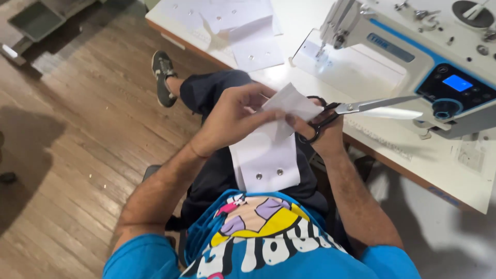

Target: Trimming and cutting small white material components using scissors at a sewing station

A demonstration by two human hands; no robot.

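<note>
Left hand (232, 116) is pinching the white fabric strip (268, 155) at frame centre; right hand (323, 132) is gripping black-handled scissors (361, 107). Fabric is looking light, limp; best held near its folded top edge.

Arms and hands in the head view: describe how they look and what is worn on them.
Both forearms are bare and hairy, with short bright blue T-shirt sleeves at the shoulders. The left hand has a thin reddish band at the wrist. The right hand shows no rings, glove or watch.

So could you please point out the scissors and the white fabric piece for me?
scissors (361, 107), head view, on the blades near the pivot.
white fabric piece (268, 160), head view, on its flat middle above the two snaps.
</note>
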